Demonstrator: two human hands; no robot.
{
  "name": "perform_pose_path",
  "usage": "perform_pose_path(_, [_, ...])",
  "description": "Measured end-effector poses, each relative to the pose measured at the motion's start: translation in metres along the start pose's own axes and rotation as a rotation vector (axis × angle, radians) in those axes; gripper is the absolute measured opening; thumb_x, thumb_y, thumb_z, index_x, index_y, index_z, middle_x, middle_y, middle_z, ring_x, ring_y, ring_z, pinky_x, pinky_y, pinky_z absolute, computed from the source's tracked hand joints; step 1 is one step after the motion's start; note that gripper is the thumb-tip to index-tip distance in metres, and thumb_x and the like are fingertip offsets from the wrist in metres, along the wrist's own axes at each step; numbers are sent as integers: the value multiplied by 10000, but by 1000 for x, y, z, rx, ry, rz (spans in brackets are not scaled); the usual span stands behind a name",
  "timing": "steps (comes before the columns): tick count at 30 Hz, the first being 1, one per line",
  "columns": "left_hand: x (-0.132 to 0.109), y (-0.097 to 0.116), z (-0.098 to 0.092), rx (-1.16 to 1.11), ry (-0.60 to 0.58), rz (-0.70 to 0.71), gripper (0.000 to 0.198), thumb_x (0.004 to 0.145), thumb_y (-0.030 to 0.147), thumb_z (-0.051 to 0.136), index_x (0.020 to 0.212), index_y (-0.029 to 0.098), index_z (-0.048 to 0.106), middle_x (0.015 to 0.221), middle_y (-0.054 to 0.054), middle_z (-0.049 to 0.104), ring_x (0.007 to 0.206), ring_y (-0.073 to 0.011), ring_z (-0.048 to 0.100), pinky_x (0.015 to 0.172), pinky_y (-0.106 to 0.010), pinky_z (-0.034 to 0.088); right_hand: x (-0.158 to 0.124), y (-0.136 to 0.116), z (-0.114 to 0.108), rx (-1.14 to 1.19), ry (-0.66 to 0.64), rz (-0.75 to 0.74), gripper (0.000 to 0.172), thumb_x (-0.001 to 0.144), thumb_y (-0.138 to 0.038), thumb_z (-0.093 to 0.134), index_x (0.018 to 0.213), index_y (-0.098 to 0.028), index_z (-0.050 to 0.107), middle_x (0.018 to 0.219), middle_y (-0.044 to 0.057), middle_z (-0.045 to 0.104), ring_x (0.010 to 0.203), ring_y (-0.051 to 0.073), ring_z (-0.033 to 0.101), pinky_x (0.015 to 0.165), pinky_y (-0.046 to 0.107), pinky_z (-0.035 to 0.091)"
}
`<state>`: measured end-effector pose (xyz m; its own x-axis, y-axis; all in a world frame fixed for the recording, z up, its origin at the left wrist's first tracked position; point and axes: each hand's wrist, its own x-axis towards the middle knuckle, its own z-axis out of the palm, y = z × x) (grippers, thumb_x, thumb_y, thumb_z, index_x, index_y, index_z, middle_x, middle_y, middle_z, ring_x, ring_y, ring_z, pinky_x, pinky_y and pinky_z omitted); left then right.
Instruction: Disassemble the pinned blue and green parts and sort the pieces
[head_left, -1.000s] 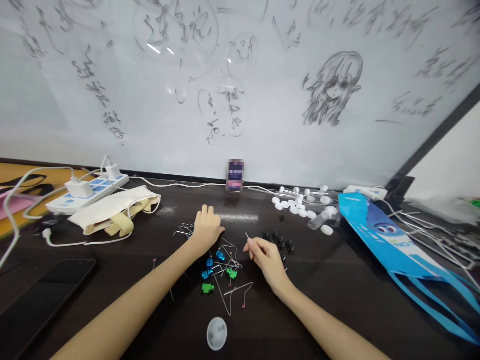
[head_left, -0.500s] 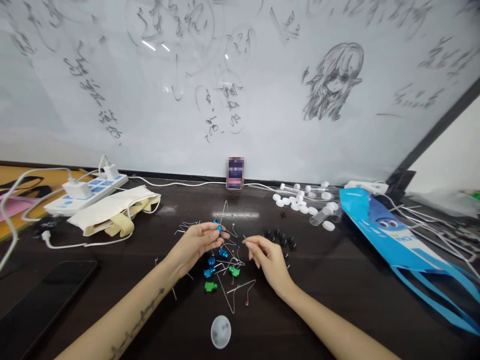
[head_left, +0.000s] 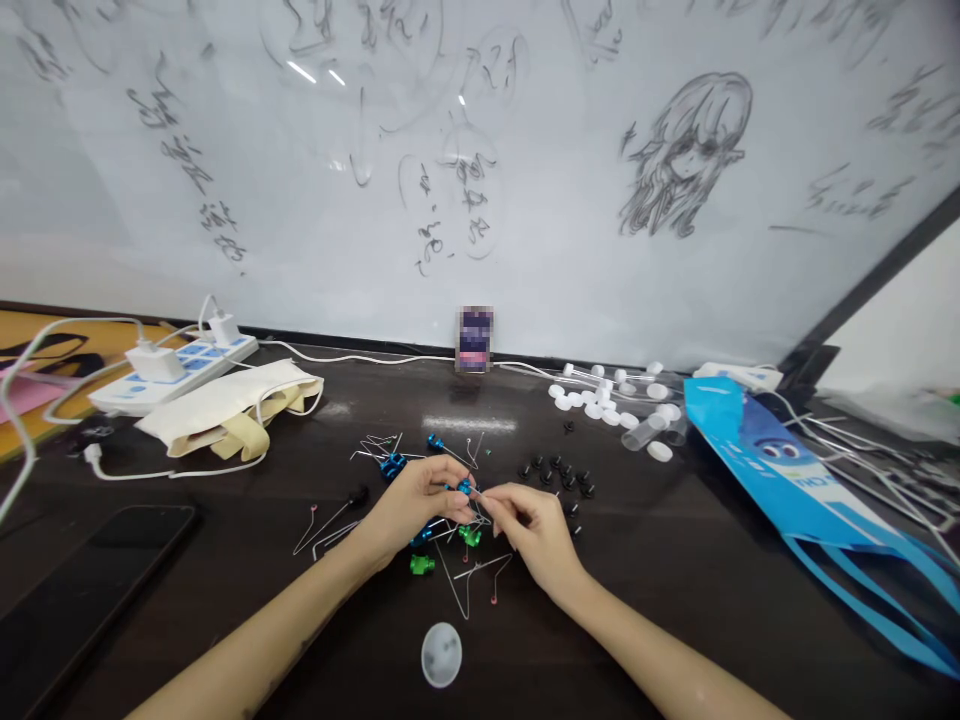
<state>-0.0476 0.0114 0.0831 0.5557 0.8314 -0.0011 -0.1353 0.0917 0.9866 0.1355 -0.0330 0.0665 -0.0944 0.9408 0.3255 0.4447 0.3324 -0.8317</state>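
Observation:
Between its thumb and fingers my left hand [head_left: 421, 502] pinches a small blue fitting [head_left: 464, 487] with a thin wire. Close beside it, my right hand [head_left: 534, 525] is closed in a pinch at the fitting's right side, on what looks like a thin metal wire [head_left: 478, 493]. Below the hands lie a green fitting [head_left: 422, 565], another green piece [head_left: 470, 537] and a bent wire [head_left: 466, 600] with others tangled near it. More blue fittings [head_left: 393, 465] with wires sit behind my left hand. The fingertips partly hide the held parts.
Small black parts [head_left: 568, 475] lie right of my hands, with white caps [head_left: 595, 410] and clear tubes [head_left: 643, 432] behind. A translucent oval cup [head_left: 442, 655] stands in front. At left are a phone [head_left: 97, 590], cloth pouch [head_left: 232, 405] and power strip [head_left: 180, 372]; a blue bag [head_left: 780, 470] is at right.
My left hand has moved right and slightly down with the blue fitting, bringing it to my right fingertips. My right hand has shifted slightly down. The view has tilted a little.

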Motion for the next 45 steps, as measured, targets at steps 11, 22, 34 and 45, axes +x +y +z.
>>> perform_pose_path(11, [-1, -1, -2, 247, 23, 90, 167, 696, 163, 668, 849, 154, 603, 761, 8, 630, 606, -131, 640, 608, -257, 529, 2, -1, 1, 366, -160, 302, 342, 812, -467, 597, 751, -137, 665, 425, -56, 461, 359, 54, 269, 378, 196, 172])
perform_pose_path(22, [-9, 14, -3, 157, -125, -151, 273, 763, 382, 646, 765, 109, 652, 619, -12, 628, 484, -109, 609, 503, -209, 475, -9, -10, -6, -228, -147, -177, 280, 943, -314, 446, 828, -178, 661, 625, 15, 579, 544, 124, 481, 551, 256, 349])
perform_pose_path(34, [-15, 30, 10, 756, 1, 298, 292, 892, 290, 457, 661, 151, 568, 671, 4, 557, 636, -119, 555, 622, -226, 403, 5, -10, -7, 354, -275, 346, 595, 954, -555, 182, 656, -165, 517, 476, -25, 424, 380, 80, 303, 391, 212, 226])
perform_pose_path(45, [-9, 23, -3, 358, -113, -28, 322, 856, 378, 485, 715, 120, 616, 693, -30, 637, 509, -108, 557, 552, -233, 432, -4, -8, -9, 1, -67, -215, 352, 950, -391, 417, 981, -161, 682, 748, 70, 598, 681, 165, 528, 630, 290, 400])
